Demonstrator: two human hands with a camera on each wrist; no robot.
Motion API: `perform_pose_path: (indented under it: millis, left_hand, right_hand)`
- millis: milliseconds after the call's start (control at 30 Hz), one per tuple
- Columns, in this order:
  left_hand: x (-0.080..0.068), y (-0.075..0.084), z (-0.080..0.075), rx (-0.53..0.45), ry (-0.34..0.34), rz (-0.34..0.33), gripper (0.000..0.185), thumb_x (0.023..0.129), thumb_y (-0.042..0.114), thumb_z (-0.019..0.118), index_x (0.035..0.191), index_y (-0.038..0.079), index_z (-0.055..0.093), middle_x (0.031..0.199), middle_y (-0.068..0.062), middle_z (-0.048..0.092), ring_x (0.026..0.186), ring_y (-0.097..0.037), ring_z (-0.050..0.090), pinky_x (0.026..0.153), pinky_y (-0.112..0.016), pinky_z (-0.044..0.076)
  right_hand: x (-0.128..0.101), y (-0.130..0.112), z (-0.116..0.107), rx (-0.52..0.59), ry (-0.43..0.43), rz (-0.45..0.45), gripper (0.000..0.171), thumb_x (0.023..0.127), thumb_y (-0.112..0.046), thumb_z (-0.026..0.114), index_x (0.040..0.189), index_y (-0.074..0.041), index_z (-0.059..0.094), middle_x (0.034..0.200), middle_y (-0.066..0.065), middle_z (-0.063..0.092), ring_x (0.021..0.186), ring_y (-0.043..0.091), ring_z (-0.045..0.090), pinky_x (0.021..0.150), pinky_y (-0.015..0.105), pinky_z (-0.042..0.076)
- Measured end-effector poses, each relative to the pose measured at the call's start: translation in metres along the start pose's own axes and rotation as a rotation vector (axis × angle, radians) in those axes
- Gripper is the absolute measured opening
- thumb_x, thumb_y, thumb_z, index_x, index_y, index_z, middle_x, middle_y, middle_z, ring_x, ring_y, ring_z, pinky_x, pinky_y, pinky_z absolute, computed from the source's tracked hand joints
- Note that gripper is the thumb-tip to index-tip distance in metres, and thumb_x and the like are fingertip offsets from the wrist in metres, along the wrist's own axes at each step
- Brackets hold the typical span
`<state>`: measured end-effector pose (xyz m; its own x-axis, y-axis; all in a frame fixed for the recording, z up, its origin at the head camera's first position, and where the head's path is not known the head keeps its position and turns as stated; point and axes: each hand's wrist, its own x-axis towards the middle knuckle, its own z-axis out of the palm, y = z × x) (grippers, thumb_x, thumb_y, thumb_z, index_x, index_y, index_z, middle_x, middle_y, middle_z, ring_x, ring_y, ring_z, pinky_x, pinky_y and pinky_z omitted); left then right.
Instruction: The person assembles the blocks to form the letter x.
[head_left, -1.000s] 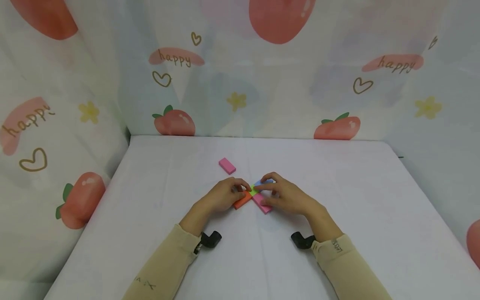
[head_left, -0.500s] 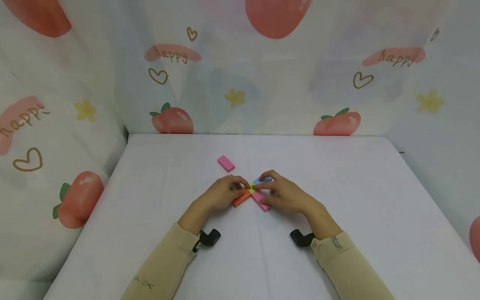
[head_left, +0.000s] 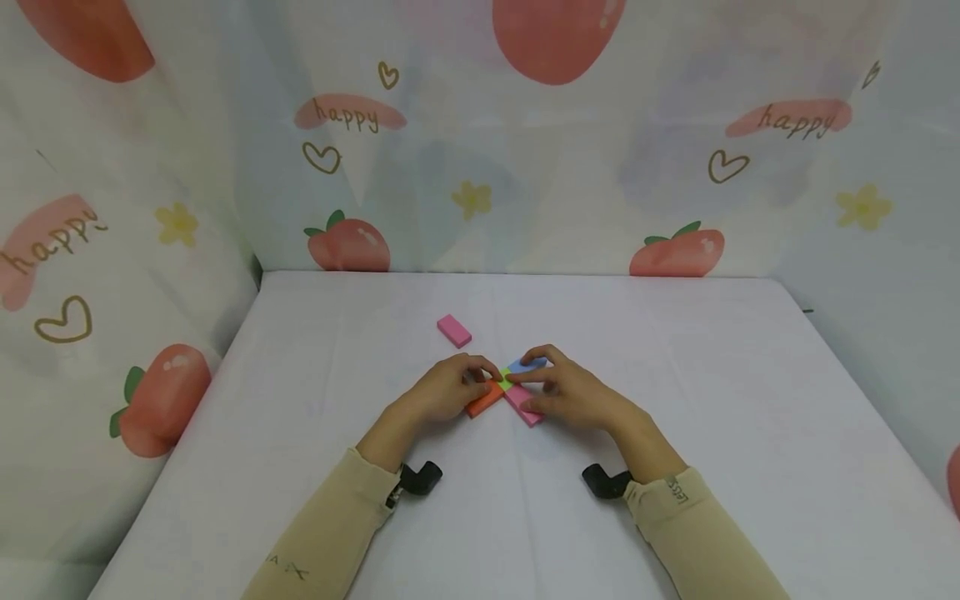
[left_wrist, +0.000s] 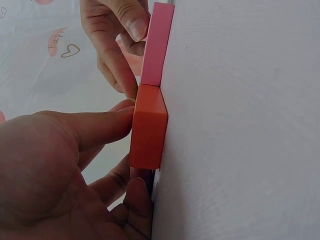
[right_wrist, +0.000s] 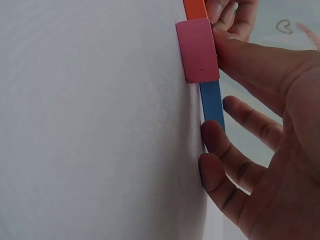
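Observation:
Four small blocks meet in a cross at the table's middle: orange (head_left: 483, 402), pink (head_left: 525, 411), blue (head_left: 527, 365) and a green one (head_left: 506, 383) at the centre. My left hand (head_left: 480, 379) pinches the orange block (left_wrist: 148, 132), index finger along its top and thumb at its end. My right hand (head_left: 525, 372) holds the blue block (right_wrist: 212, 102) between fingertips and thumb. Its thumb also lies along the pink block (right_wrist: 199, 50). The two hands hide most of the green block.
A second pink block (head_left: 453, 331) lies alone just beyond my left hand. The white table (head_left: 675, 375) is walled by printed cloth on the back, left and right. Black wrist mounts (head_left: 420, 478) (head_left: 603, 481) rest near my sleeves.
Both hands stay on the block cluster; only the head view shifts slightly.

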<state>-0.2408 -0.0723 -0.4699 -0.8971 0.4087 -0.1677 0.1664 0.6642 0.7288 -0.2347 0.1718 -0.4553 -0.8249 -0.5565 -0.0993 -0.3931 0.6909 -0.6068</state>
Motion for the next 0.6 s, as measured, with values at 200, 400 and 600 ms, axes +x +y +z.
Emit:
perform_pose_path:
  millis: [200, 400, 600]
  left_hand:
    - [-0.0007, 0.0001, -0.0002, 0.008, 0.002, 0.008, 0.016, 0.097, 0.028, 0.059, 0.109, 0.037, 0.064, 0.099, 0.006, 0.058, 0.088, -0.015, 0.055, 0.074, -0.031, 0.045]
    - [-0.0008, 0.0001, 0.0002, 0.006, 0.0, 0.002, 0.016, 0.097, 0.028, 0.059, 0.109, 0.037, 0.064, 0.099, 0.006, 0.058, 0.088, -0.015, 0.055, 0.074, -0.031, 0.045]
    - [-0.0005, -0.001, 0.0007, 0.011, 0.007, 0.007, 0.016, 0.097, 0.03, 0.058, 0.109, 0.037, 0.064, 0.099, 0.007, 0.058, 0.089, -0.015, 0.055, 0.075, -0.032, 0.045]
  right_hand:
    - [0.001, 0.0029, 0.0016, 0.034, -0.004, 0.015, 0.041, 0.088, -0.034, 0.071, 0.128, -0.037, 0.062, 0.142, -0.006, 0.038, 0.103, 0.019, 0.05, 0.082, 0.034, 0.044]
    - [0.002, 0.0044, 0.0026, 0.044, -0.008, 0.022, 0.041, 0.087, -0.035, 0.071, 0.128, -0.038, 0.062, 0.141, -0.007, 0.036, 0.103, 0.018, 0.05, 0.083, 0.034, 0.044]
    - [0.0034, 0.0066, 0.0035, 0.047, -0.014, 0.043, 0.041, 0.087, -0.036, 0.071, 0.127, -0.04, 0.062, 0.141, -0.009, 0.035, 0.104, 0.017, 0.049, 0.083, 0.034, 0.044]
